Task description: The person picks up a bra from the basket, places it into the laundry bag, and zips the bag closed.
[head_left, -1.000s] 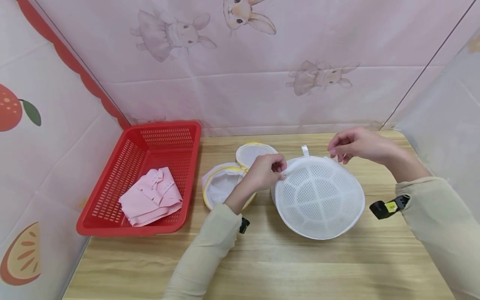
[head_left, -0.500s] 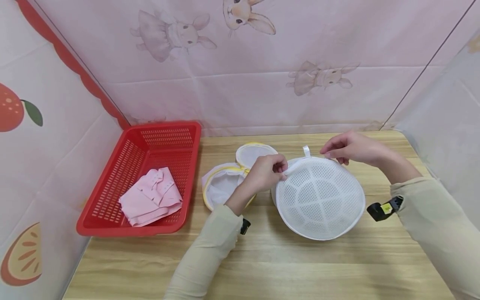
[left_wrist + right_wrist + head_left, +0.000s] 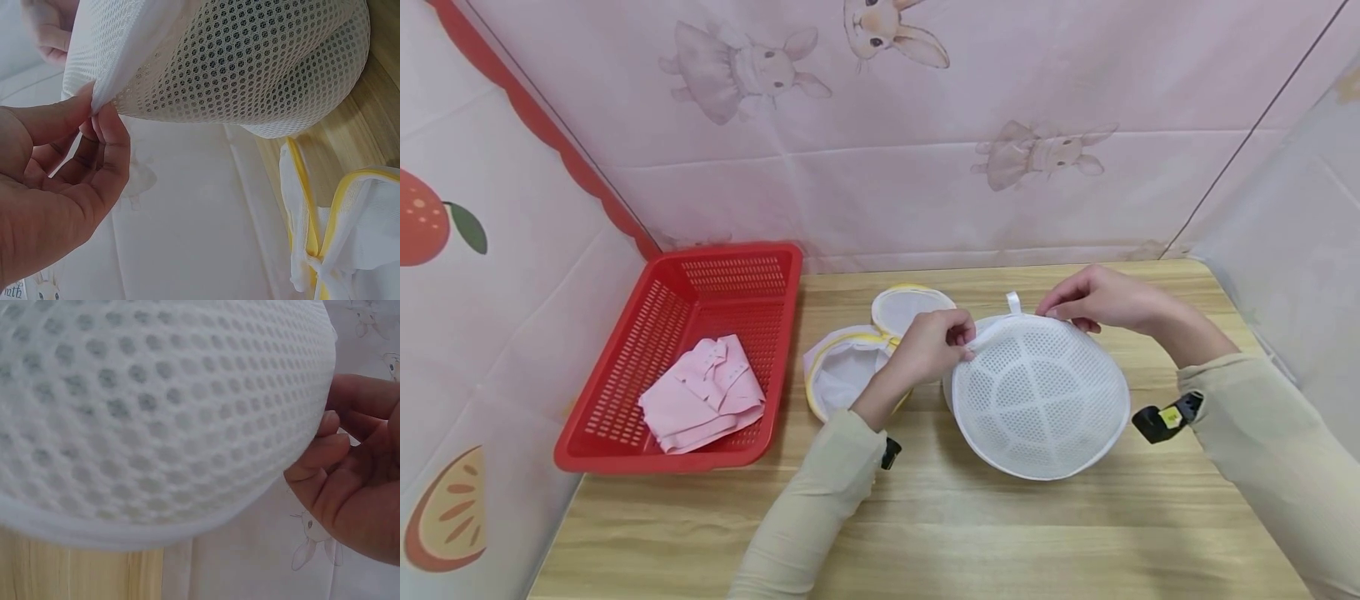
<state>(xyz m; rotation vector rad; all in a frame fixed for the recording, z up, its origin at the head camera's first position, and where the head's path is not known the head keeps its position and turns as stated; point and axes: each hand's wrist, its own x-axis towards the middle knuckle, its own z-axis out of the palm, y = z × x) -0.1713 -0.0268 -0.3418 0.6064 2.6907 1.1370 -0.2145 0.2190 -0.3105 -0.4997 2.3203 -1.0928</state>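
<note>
A round white mesh laundry bag (image 3: 1041, 408) stands on the table, its netted face toward me and a small white loop (image 3: 1013, 302) sticking up from its top. My left hand (image 3: 928, 343) pinches the upper left of its edge; in the left wrist view, thumb and fingertips squeeze a white band along the mesh (image 3: 250, 69). At the top right edge, my right hand (image 3: 1112, 300) pinches the rim between thumb and index finger. From the right wrist, the mesh (image 3: 162, 419) hides some of the fingertips of that hand (image 3: 362, 481).
Left of the white bag lies a smaller mesh bag (image 3: 811, 367) with yellow trim, its round lid (image 3: 910, 307) folded back. A red plastic basket (image 3: 790, 333) holds a folded pink garment (image 3: 703, 396). Printed fabric walls (image 3: 880, 200) border the wooden table (image 3: 925, 533).
My right hand has come left and slightly down onto the top edge of the white bag and now pinches it there. The left hand keeps its pinch in nearly the same place.
</note>
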